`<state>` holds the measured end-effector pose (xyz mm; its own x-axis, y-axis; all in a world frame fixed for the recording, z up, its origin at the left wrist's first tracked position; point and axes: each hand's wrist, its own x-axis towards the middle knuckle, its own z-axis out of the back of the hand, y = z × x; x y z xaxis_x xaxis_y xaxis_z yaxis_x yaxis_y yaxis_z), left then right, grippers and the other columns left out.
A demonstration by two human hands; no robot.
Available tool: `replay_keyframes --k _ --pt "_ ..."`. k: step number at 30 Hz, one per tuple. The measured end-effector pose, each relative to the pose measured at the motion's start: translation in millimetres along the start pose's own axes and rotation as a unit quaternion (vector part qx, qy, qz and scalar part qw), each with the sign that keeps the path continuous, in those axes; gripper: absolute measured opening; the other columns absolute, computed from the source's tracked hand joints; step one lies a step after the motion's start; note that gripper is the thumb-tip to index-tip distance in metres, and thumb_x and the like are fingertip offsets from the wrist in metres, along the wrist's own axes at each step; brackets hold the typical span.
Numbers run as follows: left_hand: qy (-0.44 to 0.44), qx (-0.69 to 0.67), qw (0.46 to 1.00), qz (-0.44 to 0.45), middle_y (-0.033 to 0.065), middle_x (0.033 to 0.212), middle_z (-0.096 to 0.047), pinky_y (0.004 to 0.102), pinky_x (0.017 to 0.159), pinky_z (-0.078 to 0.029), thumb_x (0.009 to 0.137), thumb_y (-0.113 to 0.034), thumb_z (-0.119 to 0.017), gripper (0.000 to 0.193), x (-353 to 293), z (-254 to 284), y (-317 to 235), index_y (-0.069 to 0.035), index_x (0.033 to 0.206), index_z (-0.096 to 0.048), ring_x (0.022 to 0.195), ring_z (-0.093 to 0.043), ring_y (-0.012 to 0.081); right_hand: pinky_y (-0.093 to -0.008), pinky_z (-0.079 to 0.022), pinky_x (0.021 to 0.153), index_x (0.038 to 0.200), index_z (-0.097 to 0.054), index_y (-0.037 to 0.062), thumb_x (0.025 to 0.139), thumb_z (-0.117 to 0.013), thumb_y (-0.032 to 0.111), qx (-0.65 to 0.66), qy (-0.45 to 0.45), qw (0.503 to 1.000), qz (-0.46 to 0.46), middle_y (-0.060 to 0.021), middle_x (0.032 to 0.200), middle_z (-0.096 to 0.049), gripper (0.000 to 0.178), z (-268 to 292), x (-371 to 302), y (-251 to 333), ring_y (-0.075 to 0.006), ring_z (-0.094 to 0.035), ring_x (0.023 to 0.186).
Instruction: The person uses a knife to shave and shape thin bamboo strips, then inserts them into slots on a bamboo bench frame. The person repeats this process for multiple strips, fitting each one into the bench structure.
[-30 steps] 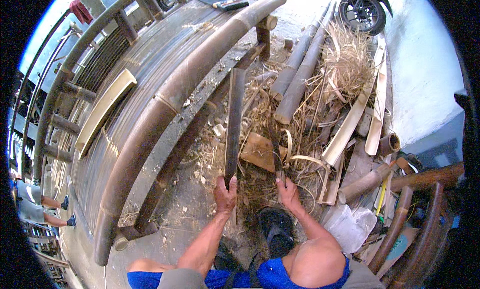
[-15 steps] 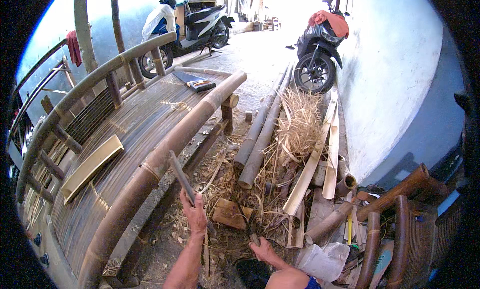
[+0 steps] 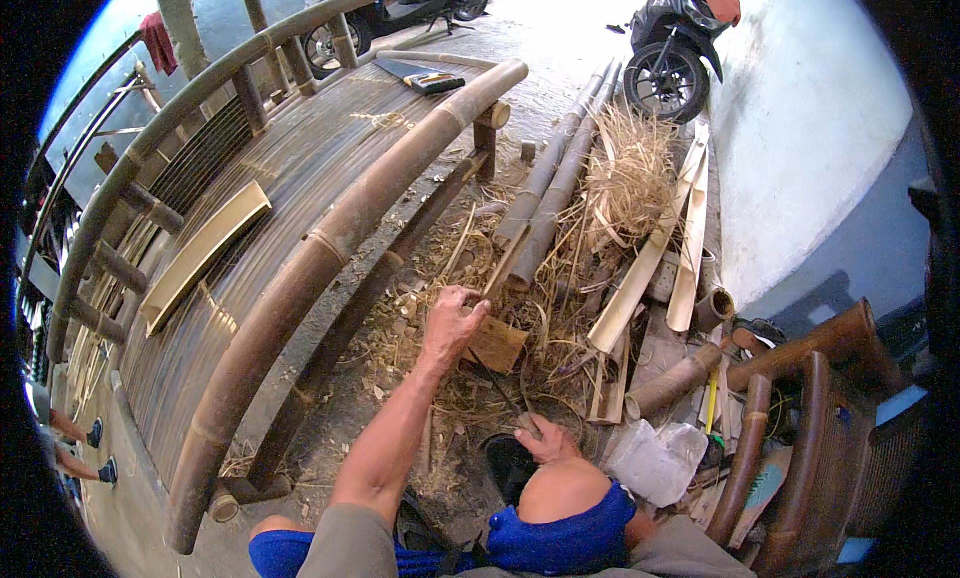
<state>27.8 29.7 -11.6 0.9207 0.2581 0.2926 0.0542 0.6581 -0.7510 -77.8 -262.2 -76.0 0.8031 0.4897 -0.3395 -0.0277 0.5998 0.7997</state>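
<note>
In front of me my left hand (image 3: pixel 455 330) is closed on a split bamboo strip (image 3: pixel 508 260), which slants up and away to the right. Lower and to the right, my right hand (image 3: pixel 548 440) grips the handle of a knife (image 3: pixel 495 383). Its thin dark blade points up and left, toward the wooden block (image 3: pixel 503 344). That block sits among shavings just beyond the blade, beside my left hand. Whether the blade touches the strip or the block, I cannot tell.
A bamboo bench (image 3: pixel 300 208) fills the left, bearing a handsaw (image 3: pixel 420 78) and a split bamboo piece (image 3: pixel 205 253). Ahead lie bamboo poles (image 3: pixel 562 178), a heap of shavings (image 3: pixel 632 173) and split lengths (image 3: pixel 645 268). Bamboo furniture (image 3: pixel 800 458) and a motorbike (image 3: pixel 668 73) stand at right.
My left hand has swung right, turning the bamboo strip from leaning left to slanting right, near the block. My right hand keeps the knife, its blade now tilted left. The view has tipped downward.
</note>
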Motion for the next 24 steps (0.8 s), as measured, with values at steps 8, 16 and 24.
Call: replay_keyframes --k 8,16,24 --pt "0.020 0.218 0.970 0.104 0.0209 0.137 -0.050 0.0508 0.105 -0.042 0.090 -0.038 -0.068 0.054 -39 -47 51 -0.009 0.133 -0.056 0.127 -0.049 0.0416 -0.0430 -0.051 0.093 0.138 -0.056 0.0128 0.094 -0.062 0.047 -0.026 0.130 0.991 -0.004 -0.0227 0.112 -0.070 0.057 -11 -4 39 -0.0376 -0.068 0.105" --pt "0.030 0.257 0.917 0.302 0.0190 0.156 -0.034 0.0576 0.117 -0.025 0.092 -0.043 -0.063 0.070 -70 -25 106 -0.015 0.151 -0.041 0.143 -0.029 0.0414 -0.0373 -0.055 0.070 0.138 -0.057 0.0089 0.093 -0.065 0.048 0.036 0.125 0.990 -0.048 -0.0120 0.081 -0.070 0.061 -12 -26 -16 -0.0224 -0.069 0.074" --pt "-0.089 0.321 0.892 0.306 0.0180 0.152 -0.039 0.0617 0.112 -0.029 0.094 -0.037 -0.061 0.062 -94 -20 156 -0.014 0.148 -0.044 0.141 -0.033 0.0427 -0.0314 -0.050 0.053 0.121 -0.063 0.0046 0.097 -0.064 0.035 0.099 -0.016 0.993 -0.058 -0.0043 0.068 -0.061 0.039 6 -24 -57 -0.0128 -0.059 0.056"
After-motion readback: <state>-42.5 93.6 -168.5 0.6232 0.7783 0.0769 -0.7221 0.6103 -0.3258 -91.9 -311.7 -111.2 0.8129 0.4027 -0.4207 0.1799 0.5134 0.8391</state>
